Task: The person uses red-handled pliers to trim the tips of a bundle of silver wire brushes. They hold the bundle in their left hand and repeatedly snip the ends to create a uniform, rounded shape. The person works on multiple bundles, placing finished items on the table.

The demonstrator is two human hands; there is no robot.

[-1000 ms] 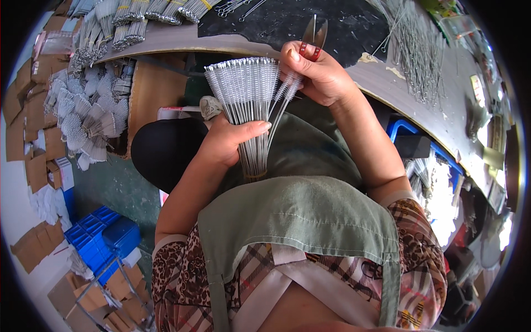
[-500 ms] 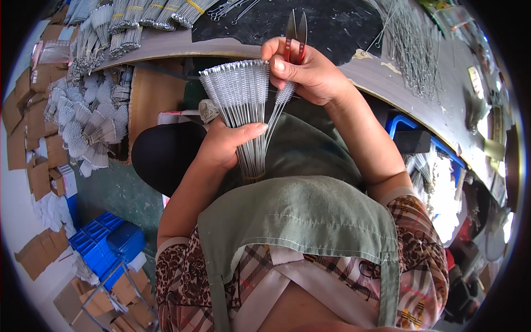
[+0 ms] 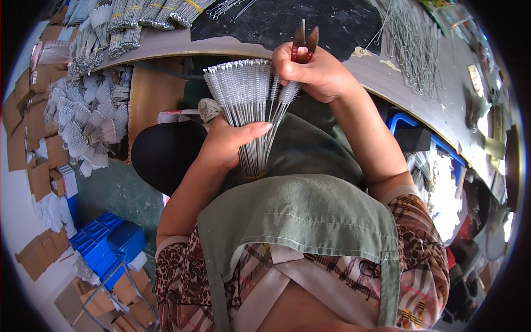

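Observation:
A fanned bundle of thin wire brushes with pale bristle heads stands upright over my lap. My left hand is closed round its wire stems, with the thumb laid across them; a yellow band circles the stems lower down. To the right, a few brushes lean apart from the main fan. My right hand grips a pair of red-handled scissors, blades upward and slightly parted. Its fingertips are at the tops of those separated brushes; whether they pinch one is hidden.
The grey worktop curves ahead, with a black mat on it. Banded brush bundles lie at its far left, loose wires at right. More brushes fill a cardboard box at left. Blue crates stand on the floor.
My right hand has moved slightly right, and the scissors have turned and sit lower in it. A brush now stands separately between the fan and the right-hand cluster. My left hand has barely moved.

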